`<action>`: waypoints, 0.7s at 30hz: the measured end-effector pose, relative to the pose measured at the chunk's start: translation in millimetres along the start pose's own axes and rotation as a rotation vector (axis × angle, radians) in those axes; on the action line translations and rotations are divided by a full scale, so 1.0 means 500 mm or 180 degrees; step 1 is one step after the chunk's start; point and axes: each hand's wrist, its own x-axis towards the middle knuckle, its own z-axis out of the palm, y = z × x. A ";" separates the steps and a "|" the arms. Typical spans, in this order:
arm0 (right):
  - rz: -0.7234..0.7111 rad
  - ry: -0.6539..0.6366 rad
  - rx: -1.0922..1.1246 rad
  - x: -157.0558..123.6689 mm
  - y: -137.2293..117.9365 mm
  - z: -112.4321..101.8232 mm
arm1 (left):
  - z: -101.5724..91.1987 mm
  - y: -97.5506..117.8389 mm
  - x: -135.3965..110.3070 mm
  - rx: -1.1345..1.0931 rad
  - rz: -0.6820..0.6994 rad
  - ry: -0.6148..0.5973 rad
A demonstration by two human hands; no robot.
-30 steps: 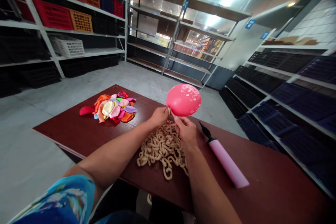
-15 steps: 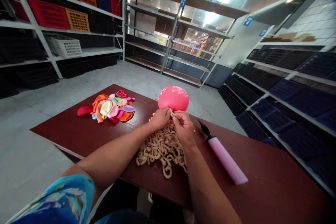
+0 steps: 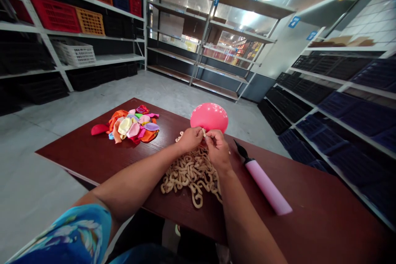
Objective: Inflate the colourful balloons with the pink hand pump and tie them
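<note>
An inflated pink balloon [image 3: 209, 116] with white print sits just beyond my fingertips, its neck hidden behind the hands. With fingers pinched, my left hand [image 3: 192, 138] is closed at the balloon's near side. My right hand [image 3: 219, 148] pinches a short length of beige cord [image 3: 204, 132] that shows between the two hands. Thumbs and fingertips almost meet there. Under my wrists lies a tangled heap of thick, curly beige cord [image 3: 187, 171], partly covered by both forearms.
On the brown table [image 3: 123, 165], a heap of uninflated coloured balloons [image 3: 133, 126] lies at left. A pink hand pump [image 3: 267, 187] with a black nozzle lies at right. Shelves with crates [image 3: 55, 12] stand left, dark crates [image 3: 349, 123] right, and a metal rack [image 3: 204, 29] behind.
The balloon has shifted slightly to the right, and both hands have moved a little the same way. Their pinch on the cord and balloon looks much the same.
</note>
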 end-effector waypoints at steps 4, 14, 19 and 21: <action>0.0507 -0.0096 0.0507 0.000 0.008 0.007 | 0.002 -0.004 -0.004 0.0270 0.0060 0.0004; 0.1962 -0.0268 0.1597 0.006 0.001 -0.011 | -0.011 0.035 -0.026 0.1182 -0.0052 -0.0375; 0.1855 -0.0317 0.1616 0.003 0.003 -0.008 | -0.003 0.033 -0.027 0.1314 0.0061 -0.0424; 0.1717 -0.0230 0.1502 0.001 0.003 -0.002 | 0.001 0.029 -0.025 0.1227 0.0113 -0.0367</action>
